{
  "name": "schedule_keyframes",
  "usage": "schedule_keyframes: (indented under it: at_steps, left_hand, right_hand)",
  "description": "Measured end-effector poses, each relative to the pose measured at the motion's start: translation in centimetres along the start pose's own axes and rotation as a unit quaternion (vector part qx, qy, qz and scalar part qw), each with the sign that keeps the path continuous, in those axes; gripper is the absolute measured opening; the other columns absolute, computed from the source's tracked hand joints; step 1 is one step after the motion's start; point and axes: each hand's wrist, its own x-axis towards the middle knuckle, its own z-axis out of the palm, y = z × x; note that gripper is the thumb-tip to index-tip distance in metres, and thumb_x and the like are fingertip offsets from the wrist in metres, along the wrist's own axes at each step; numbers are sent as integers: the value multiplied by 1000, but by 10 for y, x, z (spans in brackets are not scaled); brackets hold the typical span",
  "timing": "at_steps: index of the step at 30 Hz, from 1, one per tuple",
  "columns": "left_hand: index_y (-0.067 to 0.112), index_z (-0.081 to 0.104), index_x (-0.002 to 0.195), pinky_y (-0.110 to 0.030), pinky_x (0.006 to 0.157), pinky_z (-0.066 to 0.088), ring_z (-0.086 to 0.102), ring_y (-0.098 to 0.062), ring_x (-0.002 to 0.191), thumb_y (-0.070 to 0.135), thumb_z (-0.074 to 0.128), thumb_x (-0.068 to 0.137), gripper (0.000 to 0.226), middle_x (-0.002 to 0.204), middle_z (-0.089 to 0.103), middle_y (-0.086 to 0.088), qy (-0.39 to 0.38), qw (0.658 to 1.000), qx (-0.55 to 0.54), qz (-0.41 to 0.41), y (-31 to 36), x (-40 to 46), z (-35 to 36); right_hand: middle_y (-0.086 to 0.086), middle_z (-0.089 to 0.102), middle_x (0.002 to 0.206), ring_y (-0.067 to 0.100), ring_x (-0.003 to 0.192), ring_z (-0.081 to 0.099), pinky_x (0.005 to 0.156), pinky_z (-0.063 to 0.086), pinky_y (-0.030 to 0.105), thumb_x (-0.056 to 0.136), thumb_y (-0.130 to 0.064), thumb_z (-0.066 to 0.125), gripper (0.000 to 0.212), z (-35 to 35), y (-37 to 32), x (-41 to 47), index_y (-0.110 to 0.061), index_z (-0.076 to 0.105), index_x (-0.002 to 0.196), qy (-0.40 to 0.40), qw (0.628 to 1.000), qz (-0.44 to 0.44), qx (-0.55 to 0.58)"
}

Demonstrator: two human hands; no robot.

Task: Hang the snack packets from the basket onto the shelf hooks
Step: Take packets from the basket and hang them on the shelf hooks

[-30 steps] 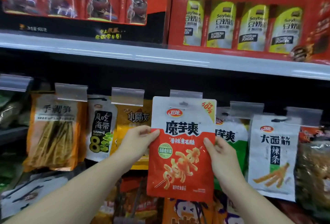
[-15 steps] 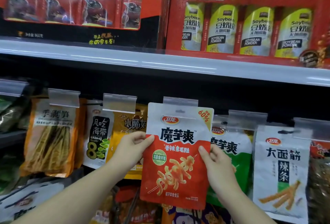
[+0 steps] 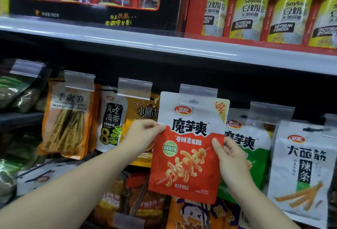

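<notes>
Crowded shelf hooks [image 3: 198, 90]; both hands' fingers [image 3: 217, 142] pinching red packet [image 3: 187, 148] edges.

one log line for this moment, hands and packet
left hand: grips left edge of red and white snack packet | right hand: grips right edge | packet: upright, top at clear plastic hook tag | hung: cannot tell

held packet [image 3: 189, 144] btwn both hands, under label holder [image 3: 198, 91], shelf [image 3: 164, 46] above
</notes>
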Motion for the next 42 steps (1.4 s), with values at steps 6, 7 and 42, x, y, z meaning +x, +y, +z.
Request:
schedule_keyframes:
  at_steps: [6,7,42]
  left_hand:
    - [-3,59,73,-15,36,35,46,-3,36,29,61,93,38,63,57,-11,11,1000,-9,11,-4,4,-2]
    - [-1,58,70,-15,38,36,47,-3,37,30,60,93,38,62,57,-9,8,1000,-9,16,-4,5,-2]
    - [35,58,77,-35,71,57,65,-16,78,34,61,90,14,78,63,13,15,956,293,23,-57,28,1]
  right_hand:
    - [-4,75,86,17,76,73,67,58,38,95,-27,52,15,1,1,-3,-19,63,91,-14,1000,-17,1]
    - [-4,75,85,17,75,73,66,58,38,95,-27,52,16,2,1,-3,-18,63,90,-12,1000,-15,-1]
    - [1,58,104,19,91,60,79,53,38,91,-13,60,31,18,33,22,-16,42,115,144,962,-1,-234]
